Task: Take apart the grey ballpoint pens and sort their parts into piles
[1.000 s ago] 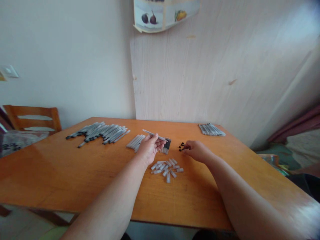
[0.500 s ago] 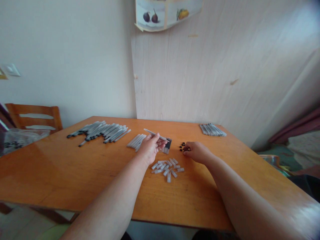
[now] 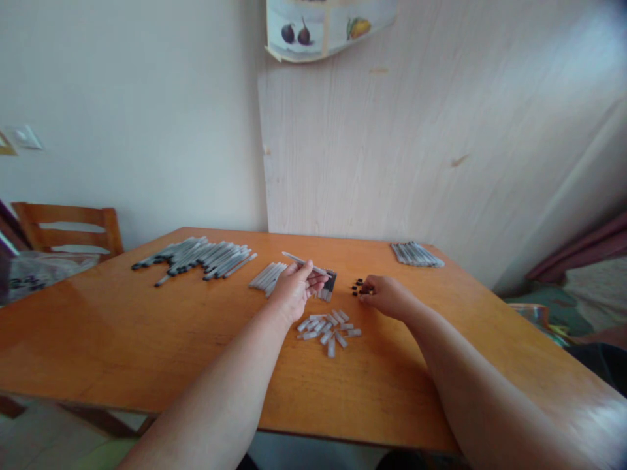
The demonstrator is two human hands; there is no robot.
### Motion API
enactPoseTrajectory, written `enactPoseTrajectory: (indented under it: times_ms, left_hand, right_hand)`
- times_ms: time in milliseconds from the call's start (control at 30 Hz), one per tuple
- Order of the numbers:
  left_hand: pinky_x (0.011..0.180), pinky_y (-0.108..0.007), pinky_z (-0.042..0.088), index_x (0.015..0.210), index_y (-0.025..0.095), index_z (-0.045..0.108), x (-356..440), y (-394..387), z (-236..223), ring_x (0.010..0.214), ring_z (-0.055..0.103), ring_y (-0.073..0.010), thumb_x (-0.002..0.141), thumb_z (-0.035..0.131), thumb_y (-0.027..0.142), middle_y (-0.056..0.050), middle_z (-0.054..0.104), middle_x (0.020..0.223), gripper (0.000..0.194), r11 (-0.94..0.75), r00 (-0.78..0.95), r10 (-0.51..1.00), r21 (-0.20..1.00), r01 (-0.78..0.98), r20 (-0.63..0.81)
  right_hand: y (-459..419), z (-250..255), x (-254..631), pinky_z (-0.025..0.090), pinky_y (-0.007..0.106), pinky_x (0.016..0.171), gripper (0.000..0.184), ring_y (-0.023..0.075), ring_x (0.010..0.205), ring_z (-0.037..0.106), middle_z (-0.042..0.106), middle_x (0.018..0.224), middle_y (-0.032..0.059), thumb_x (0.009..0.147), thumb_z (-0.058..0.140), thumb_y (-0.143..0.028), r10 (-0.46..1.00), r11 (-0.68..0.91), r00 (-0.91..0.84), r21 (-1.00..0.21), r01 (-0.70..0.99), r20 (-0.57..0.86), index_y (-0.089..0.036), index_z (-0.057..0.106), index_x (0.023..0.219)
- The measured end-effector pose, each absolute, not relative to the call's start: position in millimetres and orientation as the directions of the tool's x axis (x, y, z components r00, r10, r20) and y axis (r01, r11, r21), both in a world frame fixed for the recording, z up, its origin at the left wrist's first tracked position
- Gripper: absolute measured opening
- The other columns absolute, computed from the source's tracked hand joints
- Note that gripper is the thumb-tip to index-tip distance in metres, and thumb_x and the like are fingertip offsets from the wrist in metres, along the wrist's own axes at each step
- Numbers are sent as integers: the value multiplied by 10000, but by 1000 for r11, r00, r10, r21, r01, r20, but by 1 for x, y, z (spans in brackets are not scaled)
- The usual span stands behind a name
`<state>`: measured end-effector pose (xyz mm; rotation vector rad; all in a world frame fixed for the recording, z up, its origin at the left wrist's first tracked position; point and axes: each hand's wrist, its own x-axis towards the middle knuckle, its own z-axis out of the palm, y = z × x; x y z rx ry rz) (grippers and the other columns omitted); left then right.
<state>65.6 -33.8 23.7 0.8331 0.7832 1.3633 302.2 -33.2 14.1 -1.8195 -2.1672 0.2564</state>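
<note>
Between the thumb and fingers of my left hand [image 3: 298,287] is a clear pen barrel [image 3: 304,263], tilted with its far end up to the left. My right hand [image 3: 385,295] rests low on the table, fingertips pinched on a small black pen plug, mostly hidden by the fingers. Other black plugs [image 3: 359,282] lie just left of those fingers. Behind my left hand is a row of empty clear barrels [image 3: 267,277]. Dark ink refills [image 3: 329,286] lie side by side between my hands. Closer to me, translucent pen caps [image 3: 326,326] are spread loosely.
Many assembled pens [image 3: 210,258] are heaped on the left of the wooden table [image 3: 196,352]. Another neat row of pens [image 3: 417,254] lies at the far right corner. A chair [image 3: 68,225] and a plastic bag [image 3: 49,267] are at the left. The wall borders the far edge.
The fingers of my right hand have shifted slightly among the black plugs. My left hand keeps the barrel in the same place.
</note>
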Motion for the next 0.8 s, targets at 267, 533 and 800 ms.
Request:
enactPoseTrajectory:
  times_ms: [267,533,800]
  left_hand:
    - [573,-235,517,841,154,528,65,-33,23,674,701,-178,858,617,285,-82,696,702,158,26,60,998,869,-495,4]
    - [552,-232,515,850,150,541,68,-37,23,673,700,-179,839,644,287,-102,713,768,171,42,115,993,887,-459,13]
    - [578,-242,529,855,158,549,72,-42,24,684,696,-170,840,640,280,-93,715,791,153,56,166,986,899,-434,19]
  right_hand:
    - [-35,21,300,328,245,585,209,161,706,566,673,811,60,781,588,-302,978,151,-85,-364,919,190,-181,688,919]
    - [-51,22,271,352,231,571,187,129,632,539,637,711,12,845,507,-331,917,358,-171,-554,751,361,-184,618,818]
    - [-64,19,244,361,222,564,290,117,595,489,590,667,-6,877,487,-442,882,444,-201,-611,656,425,-183,608,825]
